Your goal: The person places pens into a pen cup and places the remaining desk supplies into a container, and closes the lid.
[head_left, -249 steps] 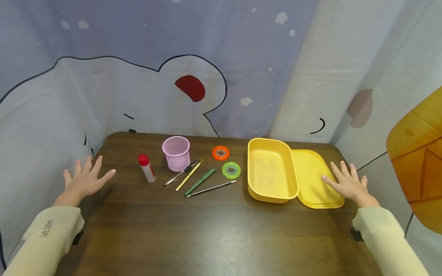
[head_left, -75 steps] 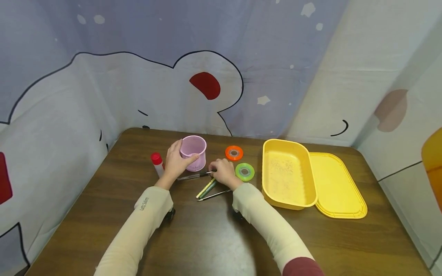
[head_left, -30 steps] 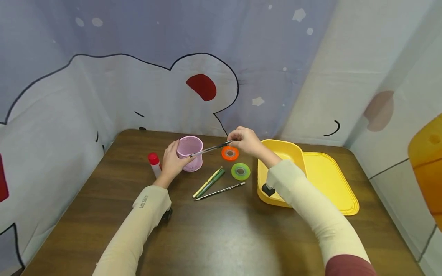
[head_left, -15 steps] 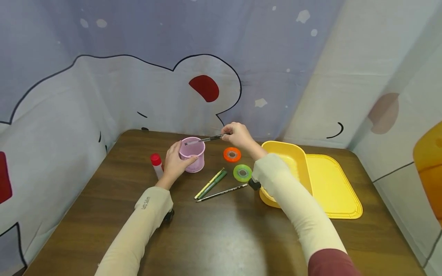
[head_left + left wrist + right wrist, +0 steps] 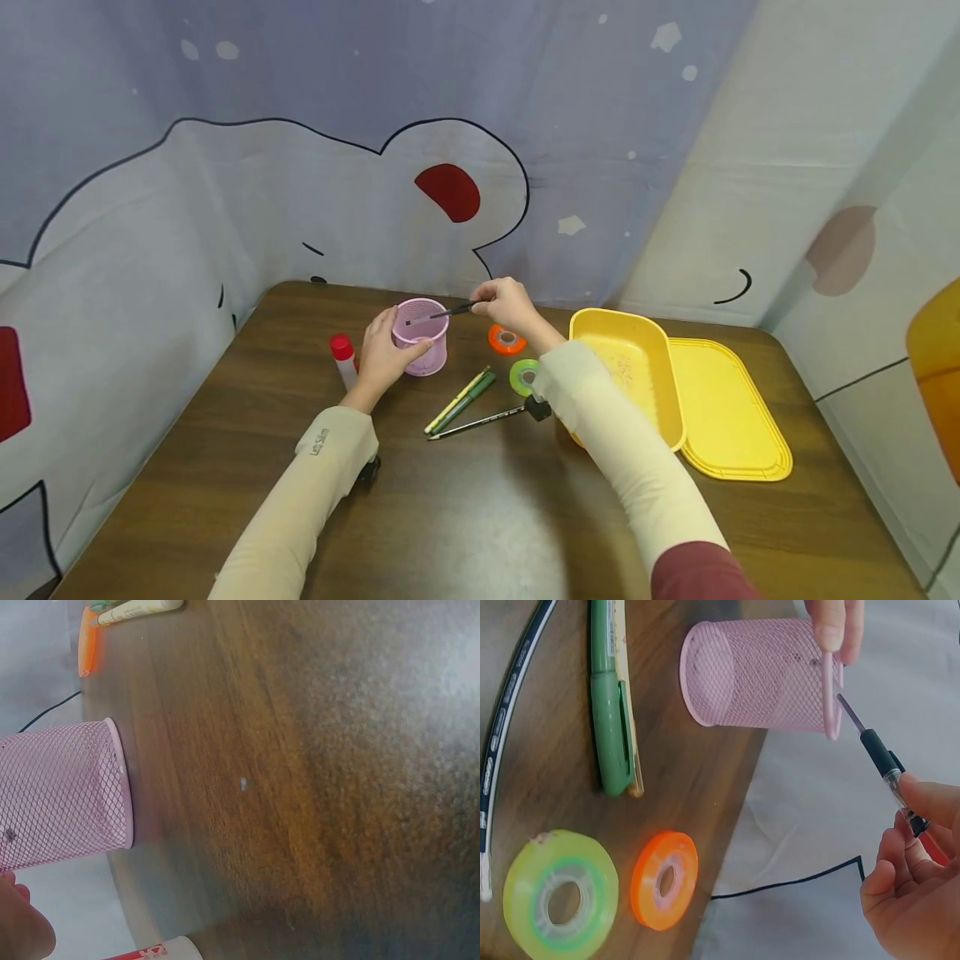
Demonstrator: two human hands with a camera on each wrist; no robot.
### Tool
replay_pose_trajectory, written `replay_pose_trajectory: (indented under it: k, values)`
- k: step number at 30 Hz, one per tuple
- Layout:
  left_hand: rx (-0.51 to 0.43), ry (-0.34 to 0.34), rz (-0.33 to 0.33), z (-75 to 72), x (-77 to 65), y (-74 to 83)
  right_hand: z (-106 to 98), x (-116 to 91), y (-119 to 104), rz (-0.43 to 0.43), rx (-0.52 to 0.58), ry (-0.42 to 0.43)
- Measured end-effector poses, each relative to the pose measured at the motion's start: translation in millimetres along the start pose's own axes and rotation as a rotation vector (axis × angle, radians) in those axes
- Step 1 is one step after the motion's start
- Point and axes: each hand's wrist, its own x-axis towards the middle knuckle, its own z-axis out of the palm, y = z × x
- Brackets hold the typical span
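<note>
My left hand [image 5: 381, 354] grips the pink mesh pen cup [image 5: 431, 358], which stands upright toward the back of the table. In the right wrist view its thumb lies over the cup's rim, with fingers on the far side. My right hand [image 5: 508, 305] pinches a clear pen with black ends [image 5: 877, 754] by one end. The pen slants down to the left, its free end right at the cup's mouth. Only part of my left hand [image 5: 22, 922] shows in the left wrist view, beside the mesh wall.
A red-capped glue stick [image 5: 345, 357] stands left of the cup. In front lie a yellow pencil [image 5: 450, 407], a green marker [image 5: 468, 402] and a black pencil [image 5: 480, 422]. Orange [image 5: 504, 340] and green tape rolls [image 5: 521, 375] lie near a yellow box [image 5: 677, 400] and its lid [image 5: 738, 417].
Both hands were spread at the table's sides. My left hand has taken hold of the cup; my right hand has lifted the pen from the table and brought it leftward to the cup's mouth.
</note>
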Motion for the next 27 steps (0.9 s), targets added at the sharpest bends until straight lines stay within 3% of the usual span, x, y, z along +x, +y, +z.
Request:
replay_pose_trajectory:
  k: [6, 21, 27]
  values:
    - [0.007, -0.007, 0.001, -0.9, -1.1, 1.0, 11.1, 1.1, -0.2, 0.039, 0.073, 0.008]
    - [0.003, -0.008, 0.007, -2.4, -3.8, 5.2, 33.6, 4.4, -7.8, -0.063, 0.091, 0.019]
    - [-0.001, -0.013, 0.005, -2.4, -3.6, 4.9, 39.2, 3.7, -12.1, -0.061, 0.118, 0.008]
